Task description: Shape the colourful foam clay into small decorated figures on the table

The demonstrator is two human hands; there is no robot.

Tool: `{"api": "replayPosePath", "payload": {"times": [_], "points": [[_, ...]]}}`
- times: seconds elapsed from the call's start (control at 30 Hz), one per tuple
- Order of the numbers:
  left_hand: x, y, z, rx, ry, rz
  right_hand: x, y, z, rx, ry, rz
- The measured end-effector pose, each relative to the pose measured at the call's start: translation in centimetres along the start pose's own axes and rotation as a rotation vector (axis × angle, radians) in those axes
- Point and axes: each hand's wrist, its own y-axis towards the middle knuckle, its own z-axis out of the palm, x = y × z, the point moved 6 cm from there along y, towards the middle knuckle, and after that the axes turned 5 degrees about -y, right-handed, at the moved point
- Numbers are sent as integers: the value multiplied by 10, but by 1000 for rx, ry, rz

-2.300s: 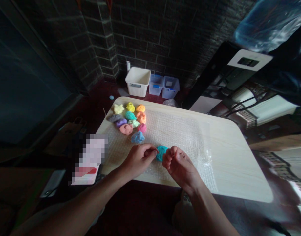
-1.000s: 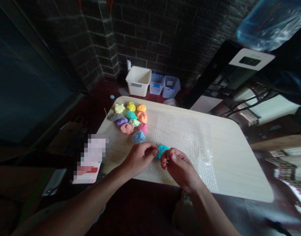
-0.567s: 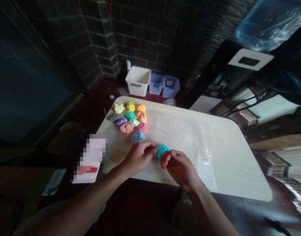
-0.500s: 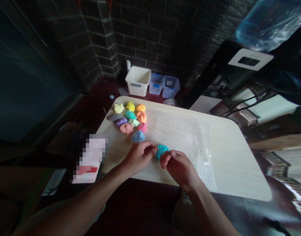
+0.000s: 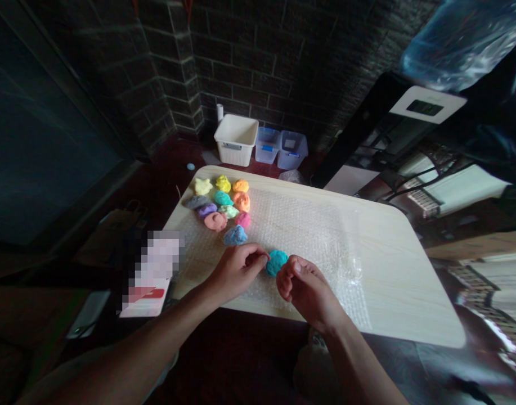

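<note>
A lump of turquoise modelling clay (image 5: 276,263) sits between my two hands, over the bubble wrap (image 5: 302,225). My left hand (image 5: 244,267) is closed in a pinch, thumb and finger meeting at the clay's left edge. On the other side, my right hand (image 5: 305,284) is closed too, thumb pressed against curled fingers beside the clay's right edge. Whatever those fingertips hold is hidden. Just beyond my left hand lies a blue clay lump (image 5: 235,235). Farther back are a brownish-pink clay lump (image 5: 215,221), a magenta one (image 5: 242,220) and several in other colours.
The pale wooden table (image 5: 403,264) has a rounded right end. Behind it on the floor stand a white basket (image 5: 236,140) and two clear bins with blue latches (image 5: 267,147). A partly blurred-out pink-and-white item (image 5: 146,301) lies left of the table.
My right hand's fingers have curled up and turned, the thumb now lying over them. The left hand keeps its pinch by the turquoise clay. The camera view has shifted slightly.
</note>
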Motion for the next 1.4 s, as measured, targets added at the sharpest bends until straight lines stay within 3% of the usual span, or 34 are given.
{"api": "replayPosePath", "payload": {"times": [0.17, 0.4, 0.77, 0.9, 1.13, 1.4], "points": [[2, -1, 0, 4, 9, 3, -5, 1, -3, -24, -42, 65], [3, -2, 2, 19, 29, 28, 1, 1, -8, -88, -52, -27], [2, -2, -1, 20, 39, 28, 2, 0, 1, -38, -12, 39], [2, -3, 0, 21, 72, 32, -3, -1, -4, -58, 7, 64], [0, -3, -1, 2, 78, 33, 3, 0, -5, -74, -40, -11], [3, -3, 0, 15, 77, 41, 0, 1, -5, -88, -2, 52]]}}
